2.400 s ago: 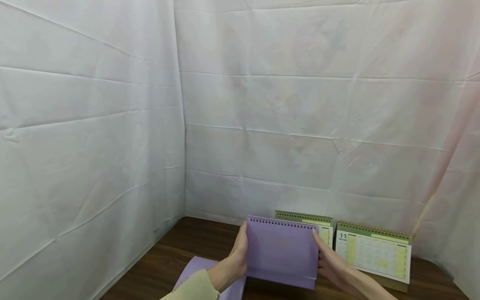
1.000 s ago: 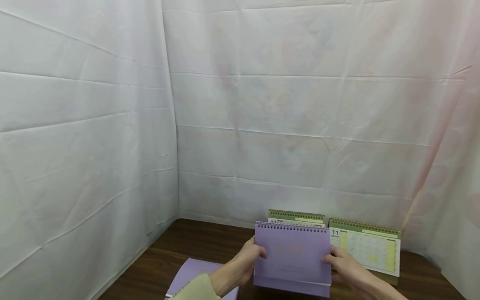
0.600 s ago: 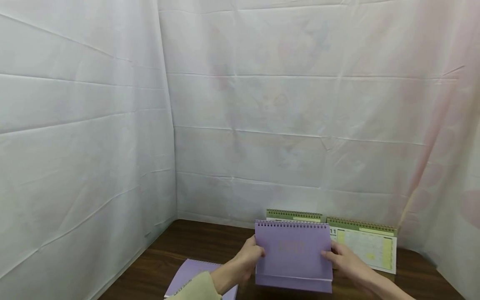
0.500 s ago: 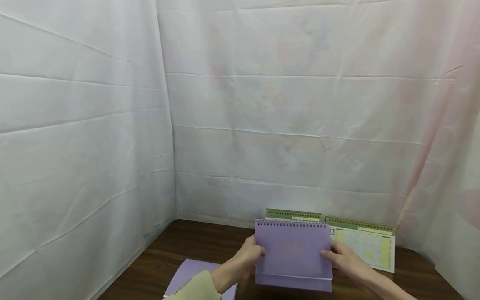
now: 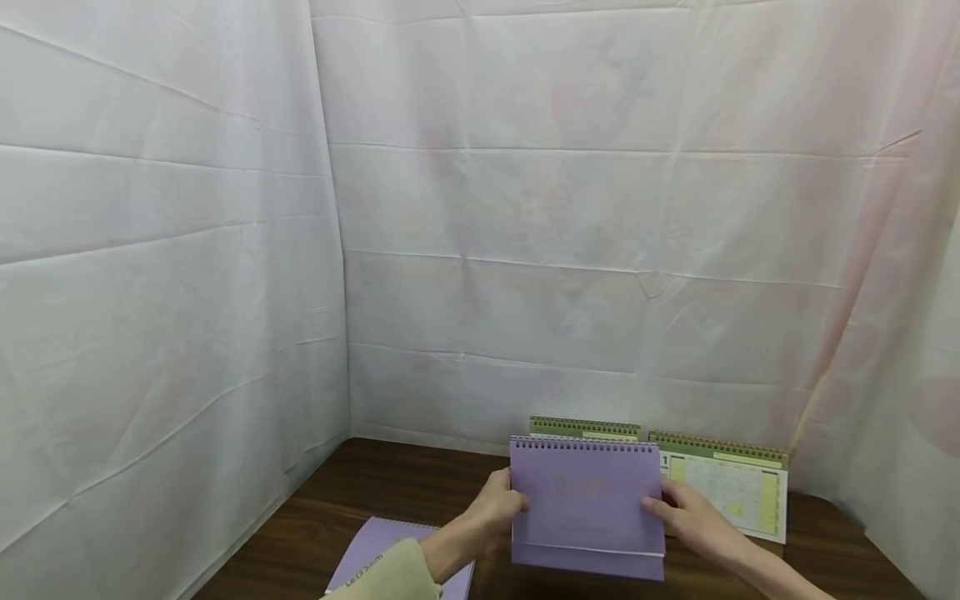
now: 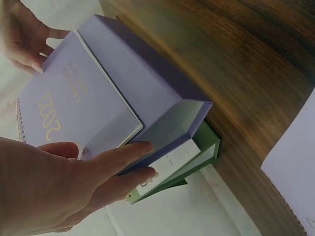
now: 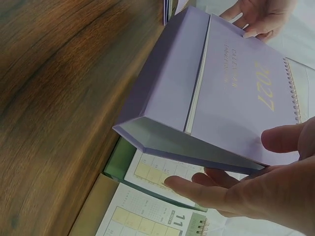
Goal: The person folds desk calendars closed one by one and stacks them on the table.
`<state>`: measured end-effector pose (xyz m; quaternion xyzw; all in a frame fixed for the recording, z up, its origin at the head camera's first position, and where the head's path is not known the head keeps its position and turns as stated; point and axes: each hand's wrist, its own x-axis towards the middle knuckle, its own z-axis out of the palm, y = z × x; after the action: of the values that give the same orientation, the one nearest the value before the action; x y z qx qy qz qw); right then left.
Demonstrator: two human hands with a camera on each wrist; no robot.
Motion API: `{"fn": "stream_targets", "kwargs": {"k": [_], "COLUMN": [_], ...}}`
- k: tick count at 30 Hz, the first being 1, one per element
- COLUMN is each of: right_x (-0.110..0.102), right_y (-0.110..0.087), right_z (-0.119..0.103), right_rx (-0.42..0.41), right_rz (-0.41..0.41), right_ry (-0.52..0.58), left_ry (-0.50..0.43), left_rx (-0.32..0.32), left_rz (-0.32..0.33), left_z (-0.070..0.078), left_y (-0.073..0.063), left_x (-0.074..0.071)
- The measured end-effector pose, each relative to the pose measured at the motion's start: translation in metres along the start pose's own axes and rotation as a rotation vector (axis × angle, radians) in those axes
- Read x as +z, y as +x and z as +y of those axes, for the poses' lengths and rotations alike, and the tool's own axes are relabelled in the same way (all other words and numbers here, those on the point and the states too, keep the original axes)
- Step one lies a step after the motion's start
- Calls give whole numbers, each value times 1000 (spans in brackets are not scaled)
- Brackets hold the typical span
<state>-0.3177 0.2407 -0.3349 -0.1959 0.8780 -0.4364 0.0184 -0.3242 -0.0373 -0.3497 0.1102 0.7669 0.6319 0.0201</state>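
Note:
A purple spiral-bound desk calendar [image 5: 587, 500] with gold "2027" on its cover is held upright in front of me, its base folded out into a stand. My left hand [image 5: 491, 512] grips its left edge, thumb on the cover and fingers behind. On the opposite edge, my right hand [image 5: 693, 521] holds it the same way; the right wrist view shows that thumb [image 7: 283, 138] on the cover. Whether its base touches the table cannot be told. Close behind stand two green-topped desk calendars, the left one [image 5: 585, 427] mostly hidden, the right one [image 5: 727, 492] showing a month page.
Another purple calendar [image 5: 375, 546] lies on the dark wooden table [image 5: 397, 475] at the left, partly covered by my left sleeve [image 5: 401, 575]. White cloth [image 5: 487, 317] hangs behind the table and along its sides.
Both thumbs have come onto the cover since the earliest frame, and its gold lettering now shows. The purple calendar has shifted right across the green ones. In the last half second it barely moves.

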Motion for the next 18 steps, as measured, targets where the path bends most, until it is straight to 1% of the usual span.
{"fn": "stream_targets", "kwargs": {"k": [6, 11, 18], "right_x": [0, 1, 0], "right_y": [-1, -2, -3], "right_z": [-2, -2, 1], "right_rx": [35, 52, 33], "right_rz": [31, 46, -2], "right_ry": [-30, -55, -15], "left_ry": [114, 162, 252], "left_rx": [29, 39, 27], "left_rz": [31, 30, 27], "left_z": [2, 1, 2], "left_y": [0, -1, 0], "left_x": [0, -1, -3]}}
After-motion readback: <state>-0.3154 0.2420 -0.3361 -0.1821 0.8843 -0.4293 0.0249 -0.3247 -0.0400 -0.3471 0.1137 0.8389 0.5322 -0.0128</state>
